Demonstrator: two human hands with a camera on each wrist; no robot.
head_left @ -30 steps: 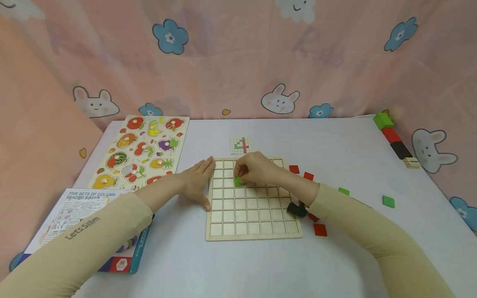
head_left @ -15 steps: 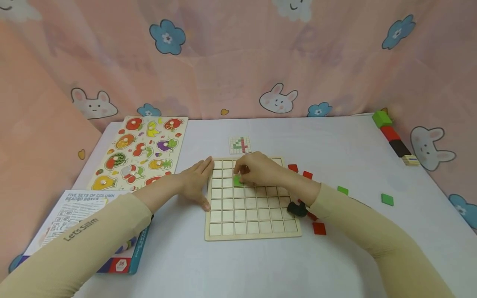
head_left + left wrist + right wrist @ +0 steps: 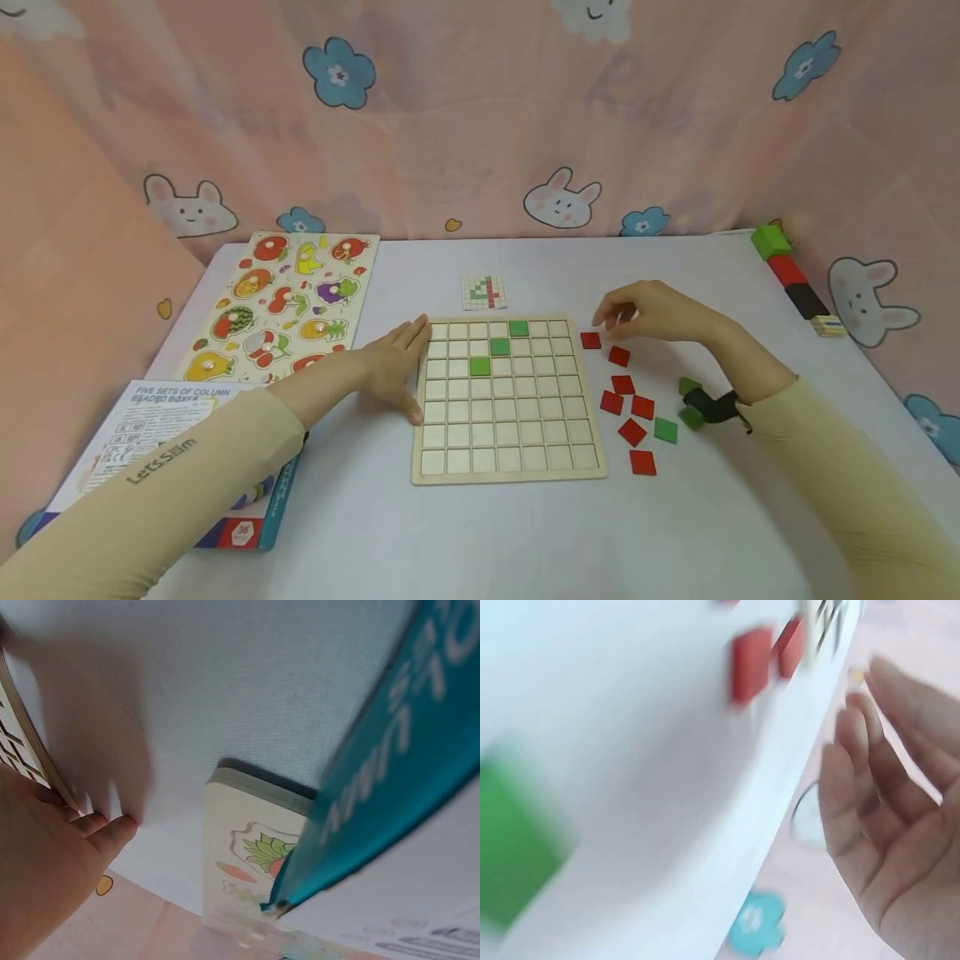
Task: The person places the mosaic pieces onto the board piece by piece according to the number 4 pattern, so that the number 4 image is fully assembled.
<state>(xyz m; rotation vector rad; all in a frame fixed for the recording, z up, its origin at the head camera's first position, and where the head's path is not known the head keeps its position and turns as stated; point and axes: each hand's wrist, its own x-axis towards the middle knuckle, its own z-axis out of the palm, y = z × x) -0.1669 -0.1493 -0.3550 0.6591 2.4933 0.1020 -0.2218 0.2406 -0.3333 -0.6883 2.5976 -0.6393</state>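
A wooden grid board (image 3: 507,482) lies on the white table with three green square tiles in a diagonal: one tile (image 3: 518,328) in the top row, another tile (image 3: 499,347) below it, and a third tile (image 3: 480,367) lower left. My left hand (image 3: 393,371) rests along the board's left edge, fingers straight; its fingertips show beside that edge in the left wrist view. To the right of the board, my right hand (image 3: 654,312) hovers near a red tile (image 3: 591,341), fingers loosely bent. Nothing is between its fingers (image 3: 840,784) in the right wrist view.
Several red tiles (image 3: 632,432) and a few green ones (image 3: 666,430) lie right of the board. A pattern card (image 3: 484,292) sits behind it. At left are a fruit puzzle (image 3: 258,321) and a box (image 3: 168,417); stacked blocks (image 3: 787,271) stand at the back right.
My right hand has let go of the green tile, leaving it on the board, and has moved right over the table. My left hand has stayed at the board's edge.
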